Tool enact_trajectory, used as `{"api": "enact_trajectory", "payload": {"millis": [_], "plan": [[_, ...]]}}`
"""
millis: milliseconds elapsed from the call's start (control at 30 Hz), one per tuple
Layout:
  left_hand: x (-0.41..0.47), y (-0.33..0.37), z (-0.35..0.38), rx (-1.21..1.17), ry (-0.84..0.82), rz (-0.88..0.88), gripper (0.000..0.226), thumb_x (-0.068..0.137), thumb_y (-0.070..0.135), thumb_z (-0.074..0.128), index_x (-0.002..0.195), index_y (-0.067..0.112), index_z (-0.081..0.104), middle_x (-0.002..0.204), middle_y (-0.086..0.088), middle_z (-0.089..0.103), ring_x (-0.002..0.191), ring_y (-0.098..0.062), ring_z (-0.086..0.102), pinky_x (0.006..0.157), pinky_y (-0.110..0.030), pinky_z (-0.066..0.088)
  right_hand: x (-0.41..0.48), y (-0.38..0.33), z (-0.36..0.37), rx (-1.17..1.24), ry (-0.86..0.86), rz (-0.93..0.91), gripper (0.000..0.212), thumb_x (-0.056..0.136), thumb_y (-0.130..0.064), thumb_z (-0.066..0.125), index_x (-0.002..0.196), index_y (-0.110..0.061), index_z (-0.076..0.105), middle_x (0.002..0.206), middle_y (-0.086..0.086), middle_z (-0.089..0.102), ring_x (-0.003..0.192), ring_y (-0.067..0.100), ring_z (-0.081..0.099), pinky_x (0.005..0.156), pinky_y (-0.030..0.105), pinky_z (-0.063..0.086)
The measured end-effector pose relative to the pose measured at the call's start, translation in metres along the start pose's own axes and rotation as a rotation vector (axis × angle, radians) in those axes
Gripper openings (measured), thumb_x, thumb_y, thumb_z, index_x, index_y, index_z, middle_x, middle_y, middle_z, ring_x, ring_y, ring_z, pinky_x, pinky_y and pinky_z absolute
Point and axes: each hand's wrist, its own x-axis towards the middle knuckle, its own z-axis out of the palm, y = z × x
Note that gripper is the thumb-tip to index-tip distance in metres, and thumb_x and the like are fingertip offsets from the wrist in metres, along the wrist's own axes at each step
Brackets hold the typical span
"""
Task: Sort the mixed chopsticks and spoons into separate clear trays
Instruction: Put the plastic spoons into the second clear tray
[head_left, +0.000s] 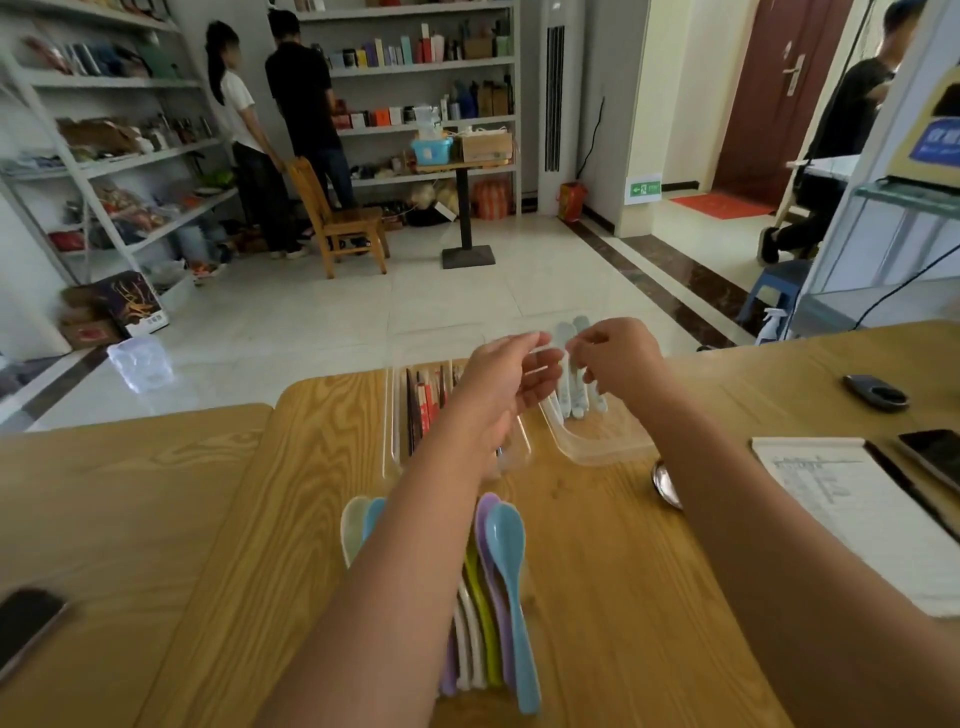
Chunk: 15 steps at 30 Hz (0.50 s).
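Observation:
Two clear trays lie side by side at the table's far edge. The left tray (395, 415) holds dark and red chopsticks (423, 405). The right tray (608, 441) holds several white spoons (569, 395). My left hand (506, 382) hovers between the trays, palm facing right and fingers loosely curved, with nothing plainly in it. My right hand (618, 358) is over the right tray, its fingertips pinching the handle end of a white spoon. Near me lies a pile of coloured spoons (506, 571) in blue, purple, green and white, partly hidden by my left forearm.
A metal spoon (666, 486) lies right of the trays. A notepad (852, 509), a phone (932, 457) and a dark object (875, 392) sit at the right; another phone (26, 623) is at the left. People stand by shelves beyond the table.

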Motion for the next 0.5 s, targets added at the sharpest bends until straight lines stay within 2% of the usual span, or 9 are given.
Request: {"api": "enact_trajectory", "payload": {"millis": [100, 233, 333, 400, 500], "plan": [[-0.046, -0.015, -0.017, -0.055, 0.034, 0.026, 0.021, 0.102, 0.022, 0.049, 0.108, 0.009, 0.065, 0.094, -0.008, 0.072, 0.081, -0.016, 0.067, 0.074, -0.029, 0.055, -0.071, 0.001, -0.001, 0.182, -0.086, -0.008, 0.011, 0.093, -0.015, 0.065, 0.087, -0.008, 0.071, 0.074, 0.01, 0.07, 0.063, 0.019, 0.064, 0.064, 0.035, 0.057], [-0.106, -0.067, -0.046, -0.109, 0.123, -0.035, 0.025, 0.103, 0.021, 0.048, 0.112, 0.005, 0.065, 0.097, -0.011, 0.072, 0.081, -0.018, 0.067, 0.072, -0.027, 0.056, -0.151, 0.033, 0.022, 0.311, -0.212, 0.123, 0.012, 0.092, -0.012, 0.066, 0.09, 0.0, 0.069, 0.074, 0.016, 0.068, 0.056, 0.015, 0.06, 0.05, 0.027, 0.05], [-0.131, -0.102, -0.056, -0.098, 0.184, -0.113, 0.026, 0.104, 0.021, 0.047, 0.111, 0.004, 0.065, 0.095, -0.011, 0.072, 0.078, -0.017, 0.068, 0.072, -0.027, 0.057, -0.176, 0.058, 0.052, 0.187, -0.277, 0.216, 0.018, 0.09, -0.012, 0.068, 0.08, 0.003, 0.07, 0.064, 0.014, 0.065, 0.052, 0.02, 0.057, 0.051, 0.033, 0.049], [-0.138, -0.116, -0.059, -0.072, 0.208, -0.155, 0.026, 0.104, 0.022, 0.047, 0.111, 0.005, 0.065, 0.095, -0.011, 0.073, 0.081, -0.018, 0.069, 0.076, -0.03, 0.057, -0.181, 0.067, 0.065, 0.081, -0.295, 0.244, 0.019, 0.089, -0.016, 0.069, 0.076, -0.002, 0.071, 0.058, 0.009, 0.063, 0.048, 0.02, 0.055, 0.054, 0.035, 0.051], [-0.141, -0.118, -0.062, -0.07, 0.216, -0.162, 0.027, 0.104, 0.023, 0.047, 0.113, 0.005, 0.065, 0.096, -0.011, 0.074, 0.082, -0.019, 0.068, 0.077, -0.031, 0.057, -0.184, 0.068, 0.069, -0.038, -0.293, 0.243, 0.021, 0.088, -0.024, 0.069, 0.078, -0.006, 0.072, 0.063, 0.007, 0.066, 0.053, 0.018, 0.058, 0.055, 0.031, 0.052]]}}
